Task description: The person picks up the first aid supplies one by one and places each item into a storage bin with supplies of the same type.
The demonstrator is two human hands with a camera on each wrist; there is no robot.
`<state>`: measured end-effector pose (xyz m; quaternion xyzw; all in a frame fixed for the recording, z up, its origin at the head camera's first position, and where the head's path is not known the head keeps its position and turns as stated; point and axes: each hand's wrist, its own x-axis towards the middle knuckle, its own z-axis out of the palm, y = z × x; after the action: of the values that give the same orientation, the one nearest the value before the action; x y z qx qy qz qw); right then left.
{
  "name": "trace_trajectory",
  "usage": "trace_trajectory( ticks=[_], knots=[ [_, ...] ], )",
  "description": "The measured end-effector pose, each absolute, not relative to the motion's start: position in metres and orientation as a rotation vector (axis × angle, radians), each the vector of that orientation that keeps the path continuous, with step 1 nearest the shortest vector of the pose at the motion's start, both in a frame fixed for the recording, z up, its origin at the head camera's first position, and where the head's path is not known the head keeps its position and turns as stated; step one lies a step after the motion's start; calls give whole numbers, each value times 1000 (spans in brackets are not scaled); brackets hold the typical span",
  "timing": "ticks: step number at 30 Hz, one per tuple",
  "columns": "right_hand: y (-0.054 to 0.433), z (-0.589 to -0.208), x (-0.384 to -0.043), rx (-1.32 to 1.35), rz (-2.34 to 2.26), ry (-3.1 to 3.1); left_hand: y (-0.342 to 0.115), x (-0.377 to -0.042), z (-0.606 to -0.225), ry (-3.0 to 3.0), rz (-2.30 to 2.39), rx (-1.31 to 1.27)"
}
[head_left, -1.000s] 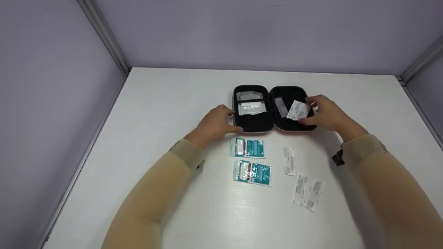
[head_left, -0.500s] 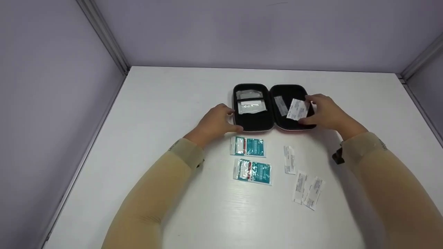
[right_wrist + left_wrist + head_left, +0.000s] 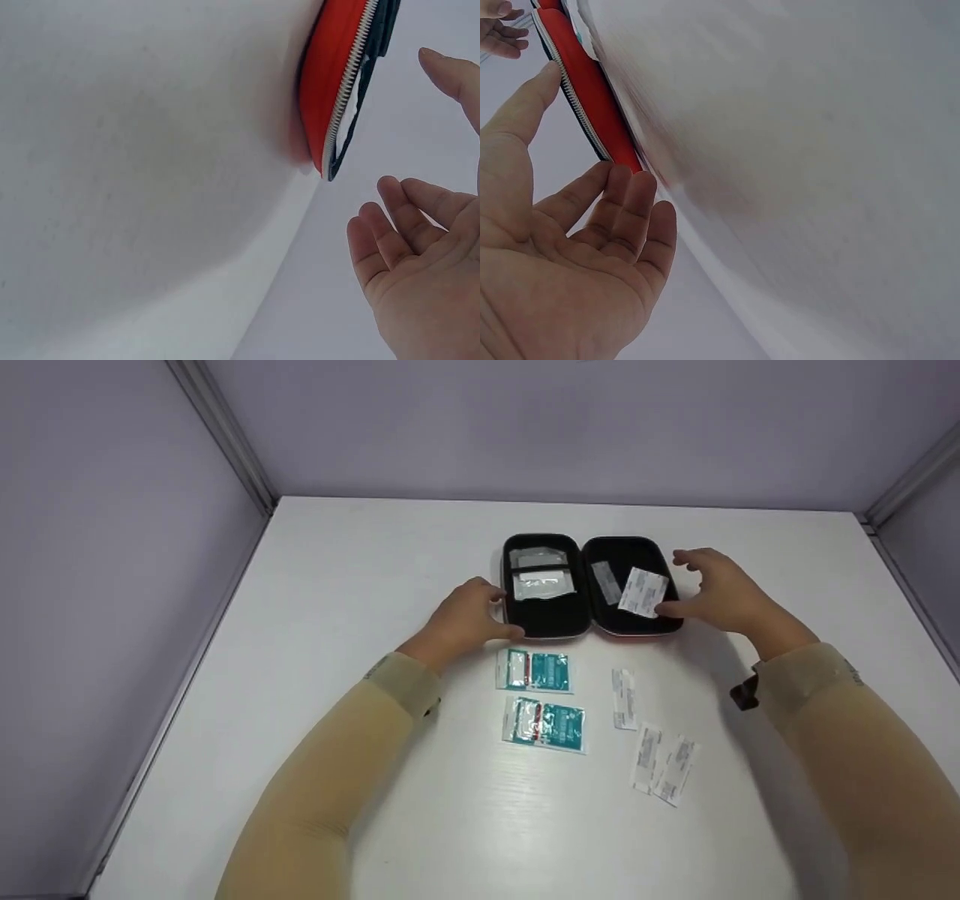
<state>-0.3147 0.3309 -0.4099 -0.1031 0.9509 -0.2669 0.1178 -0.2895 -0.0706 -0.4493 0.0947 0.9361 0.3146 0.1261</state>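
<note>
A zippered case [image 3: 555, 619] lies spread flat in the head view, black inside; the wrist views show its red shell [image 3: 592, 82] and zipper [image 3: 346, 86]. My left hand [image 3: 466, 619] holds its left side, thumb at the near corner and fingertips on the left edge. In the right half lie a white printed packet [image 3: 643, 591] and a narrow clear-looking packet [image 3: 606, 583]. My right hand [image 3: 724, 592] is just right of the case, fingers spread and holding nothing. In the right wrist view that hand [image 3: 427, 262] is apart from the case.
Clear packets [image 3: 544, 585] sit under a strap in the case's left half. Two teal-and-white packets [image 3: 534, 671] lie in front of it on the white table [image 3: 450, 810]. Narrow white packets [image 3: 624, 699] lie to their right. Purple-grey walls [image 3: 525, 427] stand behind and beside the table.
My right hand has let go of the white printed packet, which now lies in the case's right half, and has drawn back to the right. My left hand stays on the case.
</note>
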Motion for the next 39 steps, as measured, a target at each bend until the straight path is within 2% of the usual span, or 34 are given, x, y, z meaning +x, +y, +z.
trace_trajectory(
  ticks=[13, 28, 39],
  knots=[
    [347, -394, -292, -287, -882, 2825, -72, -289, -450, 2724, 959, 302],
    [346, -366, -245, -330, -955, 2916, -75, -288, -450, 2661, 1040, 243],
    [345, -353, -212, -539, -1115, 3033, -78, -289, -450, 2692, 968, 252]
  ],
)
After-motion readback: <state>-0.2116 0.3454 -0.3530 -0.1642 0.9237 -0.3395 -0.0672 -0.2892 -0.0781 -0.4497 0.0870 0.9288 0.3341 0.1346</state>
